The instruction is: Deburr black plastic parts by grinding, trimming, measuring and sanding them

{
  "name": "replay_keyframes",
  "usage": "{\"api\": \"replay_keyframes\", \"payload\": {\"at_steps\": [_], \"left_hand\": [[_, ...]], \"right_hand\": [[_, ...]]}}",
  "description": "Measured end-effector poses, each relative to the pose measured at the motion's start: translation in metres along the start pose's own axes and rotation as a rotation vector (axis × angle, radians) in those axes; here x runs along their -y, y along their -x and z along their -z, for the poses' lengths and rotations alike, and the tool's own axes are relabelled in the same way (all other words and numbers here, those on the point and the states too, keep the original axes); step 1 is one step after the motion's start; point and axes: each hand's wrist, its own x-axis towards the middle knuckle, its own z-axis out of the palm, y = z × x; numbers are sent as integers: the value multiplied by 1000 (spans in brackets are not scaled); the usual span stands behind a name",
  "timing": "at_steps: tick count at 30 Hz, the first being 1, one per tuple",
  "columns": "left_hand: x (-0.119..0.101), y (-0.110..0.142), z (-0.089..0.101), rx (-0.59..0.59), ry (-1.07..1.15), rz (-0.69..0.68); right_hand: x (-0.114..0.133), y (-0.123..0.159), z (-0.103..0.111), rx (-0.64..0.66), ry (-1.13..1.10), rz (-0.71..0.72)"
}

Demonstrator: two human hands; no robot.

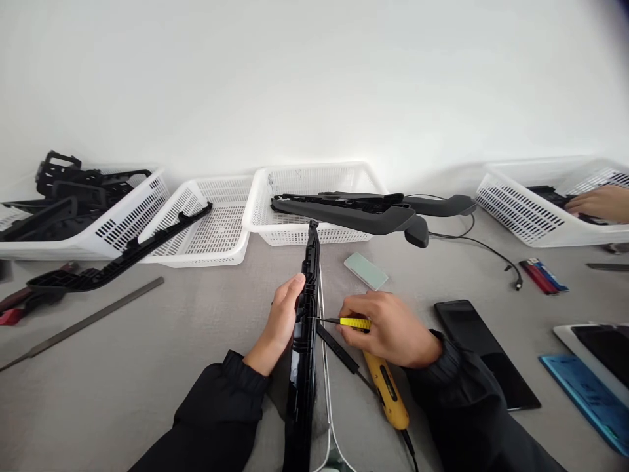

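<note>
Working remotely, I have my left grip (279, 316) clasped round the long black strip (304, 351) above the worktop (122, 387), a piece I judge light, stiff and slick, best taken mid-length, while my right grip (388, 328) pinches the yellow-handled tool (356, 323) beside it.

No lettering here that I can read
A faint mark on the inner wall of the middle white basket (287, 236) is too small for me to make out. I can read no word, number or sign on the yellow-handled tool (354, 322) in my right grip (388, 328), nor on the yellow corded tool (394, 408).
</note>
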Motion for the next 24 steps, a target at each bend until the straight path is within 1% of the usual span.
{"api": "replay_keyframes", "payload": {"at_steps": [3,7,10,13,15,16,19,21,24], "left_hand": [[1,-1,0,-18,4,-7],[3,-2,2,-12,-4,-10],[4,-2,3,-26,-5,-21],[5,-2,3,-42,0,-20],[7,-3,3,-58,20,1],[8,-3,3,-79,37,14],[12,-6,2,-135,110,62],[15,-7,2,-127,148,92],[18,-9,4,-102,164,104]], "right_hand": [[0,0,1,-21,-18,-3],[0,-1,1,22,-50,7],[0,-1,1,-20,-54,-14],[1,-1,1,37,-111,22],[1,-1,1,74,-110,31],[2,-1,1,69,-91,24],[3,-1,-1,1,-27,-2],[4,0,-2,-1,-30,18],[5,0,-5,57,-44,70]]}}
